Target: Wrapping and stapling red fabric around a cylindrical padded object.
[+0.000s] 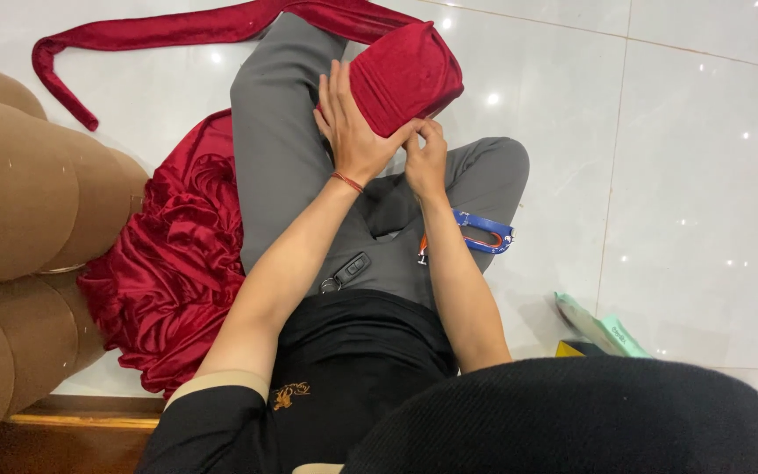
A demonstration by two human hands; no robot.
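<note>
A dark red velvet garment piece shaped like a padded cup (405, 75) rests on my raised knee. My left hand (348, 123) lies flat against its left side, fingers spread and pressing the fabric; a red thread bracelet circles the wrist. My right hand (427, 158) pinches the cup's lower edge with closed fingertips; whether a needle is in them cannot be told. A long red strap (133, 35) runs from the cup across the floor. I sit on white tiles in grey trousers (282, 132).
Gathered red velvet fabric (173, 263) is heaped at my left hip beside a brown padded sofa (19, 219). A black car key (348, 270) lies on my lap. A blue lanyard with clip (484, 235) and green packets (598, 326) lie on the floor to the right.
</note>
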